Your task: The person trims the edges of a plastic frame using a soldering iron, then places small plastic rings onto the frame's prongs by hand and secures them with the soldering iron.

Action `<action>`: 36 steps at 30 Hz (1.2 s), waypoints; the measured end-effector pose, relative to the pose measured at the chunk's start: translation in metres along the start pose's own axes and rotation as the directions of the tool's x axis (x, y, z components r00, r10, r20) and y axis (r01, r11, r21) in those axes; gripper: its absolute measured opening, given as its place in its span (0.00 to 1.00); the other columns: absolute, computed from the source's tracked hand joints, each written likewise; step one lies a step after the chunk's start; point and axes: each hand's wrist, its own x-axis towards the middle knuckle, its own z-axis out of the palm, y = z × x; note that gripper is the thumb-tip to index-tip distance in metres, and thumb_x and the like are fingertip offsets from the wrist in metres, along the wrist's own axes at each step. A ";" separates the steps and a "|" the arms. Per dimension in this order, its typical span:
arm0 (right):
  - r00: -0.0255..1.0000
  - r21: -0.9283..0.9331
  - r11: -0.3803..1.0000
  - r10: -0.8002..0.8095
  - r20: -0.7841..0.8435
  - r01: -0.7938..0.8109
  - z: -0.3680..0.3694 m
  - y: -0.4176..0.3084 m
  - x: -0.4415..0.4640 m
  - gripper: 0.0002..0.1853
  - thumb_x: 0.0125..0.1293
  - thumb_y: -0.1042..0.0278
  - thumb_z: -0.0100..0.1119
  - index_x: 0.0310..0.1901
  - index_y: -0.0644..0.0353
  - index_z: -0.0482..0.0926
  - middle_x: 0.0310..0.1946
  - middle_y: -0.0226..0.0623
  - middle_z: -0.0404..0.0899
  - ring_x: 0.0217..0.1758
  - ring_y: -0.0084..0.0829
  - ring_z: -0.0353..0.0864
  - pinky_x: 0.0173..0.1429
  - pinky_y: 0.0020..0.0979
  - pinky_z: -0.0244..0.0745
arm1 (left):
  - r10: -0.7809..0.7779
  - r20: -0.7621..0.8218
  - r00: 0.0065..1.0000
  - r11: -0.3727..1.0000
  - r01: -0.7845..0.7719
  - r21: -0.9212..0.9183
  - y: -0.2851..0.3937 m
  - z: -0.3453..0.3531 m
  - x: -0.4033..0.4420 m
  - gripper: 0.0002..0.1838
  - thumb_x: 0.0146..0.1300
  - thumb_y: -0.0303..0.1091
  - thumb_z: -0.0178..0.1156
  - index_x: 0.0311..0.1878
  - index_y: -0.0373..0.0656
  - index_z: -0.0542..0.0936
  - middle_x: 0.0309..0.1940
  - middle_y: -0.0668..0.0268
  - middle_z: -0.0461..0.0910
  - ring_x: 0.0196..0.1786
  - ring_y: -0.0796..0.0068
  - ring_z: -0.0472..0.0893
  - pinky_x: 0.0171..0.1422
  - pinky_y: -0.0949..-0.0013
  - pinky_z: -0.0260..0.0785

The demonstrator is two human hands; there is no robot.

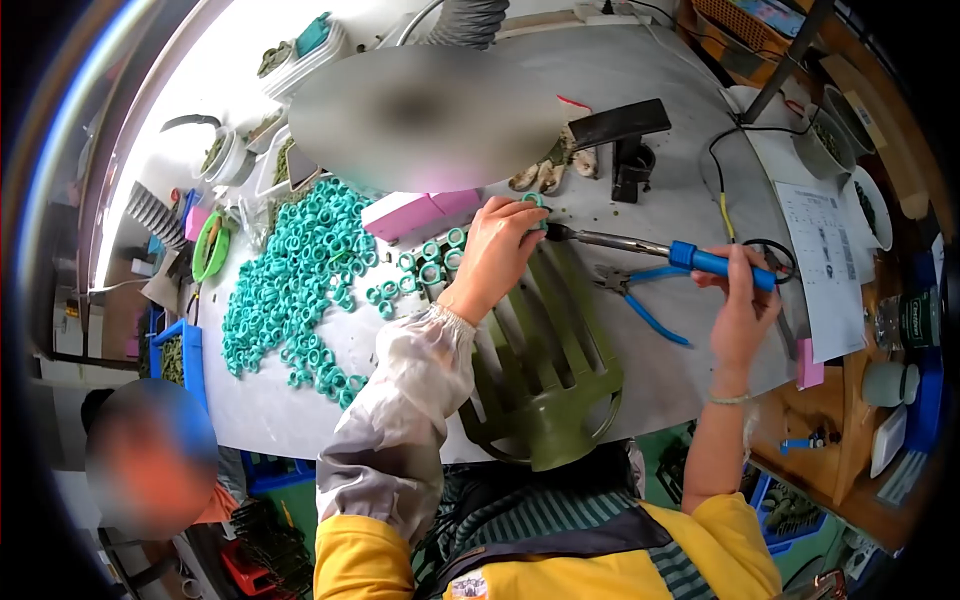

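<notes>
My right hand (741, 310) is wrapped round the blue handle of a soldering iron (630, 246), whose dark tip points left. The tip meets or nearly meets a teal ring (535, 202) pinched in the fingers of my left hand (500, 250). Below my left hand lies an olive-green slatted plastic chair back (560, 400), near the table's front edge. Several more teal rings stand at its far left corner beside my left wrist. Blue-handled pliers (640, 292) lie spread between the chair back and my right hand.
A heap of teal rings (300, 270) covers the left of the grey table (260, 420). Pink blocks (410, 213), a black stand (630, 150) and stained gloves (580, 140) stand or lie beyond. A printed sheet (820, 255) lies right; another person (215, 505) is at lower left.
</notes>
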 end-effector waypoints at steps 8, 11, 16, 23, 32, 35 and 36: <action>0.997 -0.015 0.999 0.028 -0.077 -0.030 -0.004 -0.002 0.002 0.12 0.73 0.65 0.58 0.37 0.66 0.82 0.33 0.37 0.86 0.27 0.24 0.84 0.37 0.27 0.80 | 0.066 0.026 0.997 0.998 -0.067 0.013 -0.011 0.007 0.004 0.17 0.56 0.27 0.68 0.50 0.40 0.85 0.48 0.59 0.85 0.54 0.56 0.79 0.60 0.57 0.73; 0.999 -0.030 1.000 -0.011 -0.042 0.009 -0.025 -0.001 0.005 0.14 0.73 0.61 0.58 0.37 0.63 0.82 0.35 0.37 0.85 0.27 0.23 0.81 0.37 0.26 0.78 | 0.084 0.049 0.995 0.996 -0.085 0.009 -0.011 0.004 0.000 0.18 0.55 0.26 0.68 0.52 0.40 0.84 0.50 0.58 0.83 0.55 0.54 0.78 0.62 0.57 0.71; 0.998 -0.070 0.998 -0.005 -0.057 0.001 -0.047 0.003 0.004 0.15 0.74 0.59 0.57 0.36 0.62 0.82 0.34 0.34 0.83 0.27 0.21 0.78 0.36 0.22 0.75 | -0.177 -0.080 0.981 0.956 0.152 -0.252 -0.032 -0.070 -0.039 0.19 0.58 0.16 0.62 0.53 0.40 0.80 0.49 0.58 0.80 0.53 0.61 0.80 0.61 0.64 0.73; 0.999 -0.011 0.999 0.035 -0.035 -0.036 -0.042 0.000 -0.006 0.13 0.74 0.60 0.57 0.36 0.61 0.81 0.34 0.33 0.82 0.26 0.21 0.75 0.33 0.19 0.72 | -0.831 -0.361 0.423 0.171 0.813 0.557 -0.135 -0.204 -0.270 0.27 0.59 0.26 0.59 0.63 0.46 0.70 0.52 0.41 0.73 0.52 0.32 0.76 0.59 0.42 0.71; 0.999 -0.060 0.997 0.041 0.024 -0.039 -0.024 -0.011 -0.017 0.14 0.74 0.59 0.56 0.36 0.61 0.81 0.35 0.34 0.83 0.25 0.19 0.76 0.33 0.19 0.73 | -0.912 -0.042 0.407 0.409 0.904 -0.124 -0.102 -0.188 -0.280 0.15 0.70 0.35 0.57 0.56 0.42 0.80 0.32 0.55 0.84 0.31 0.64 0.82 0.41 0.61 0.75; 0.998 -0.023 0.999 0.047 0.028 -0.047 -0.017 -0.015 -0.020 0.14 0.74 0.58 0.56 0.36 0.60 0.81 0.34 0.33 0.83 0.25 0.19 0.75 0.33 0.19 0.73 | -0.799 -0.332 0.500 0.490 0.863 0.121 -0.131 -0.202 -0.271 0.14 0.66 0.39 0.64 0.50 0.42 0.80 0.35 0.55 0.84 0.35 0.60 0.84 0.40 0.59 0.74; 0.998 -0.023 0.999 0.045 0.033 -0.044 -0.016 -0.017 -0.021 0.14 0.74 0.58 0.56 0.36 0.60 0.81 0.34 0.33 0.83 0.25 0.19 0.75 0.33 0.19 0.73 | -0.653 -0.469 0.595 0.481 0.804 0.350 -0.140 -0.204 -0.273 0.12 0.64 0.37 0.66 0.45 0.42 0.80 0.32 0.56 0.83 0.35 0.56 0.83 0.40 0.57 0.74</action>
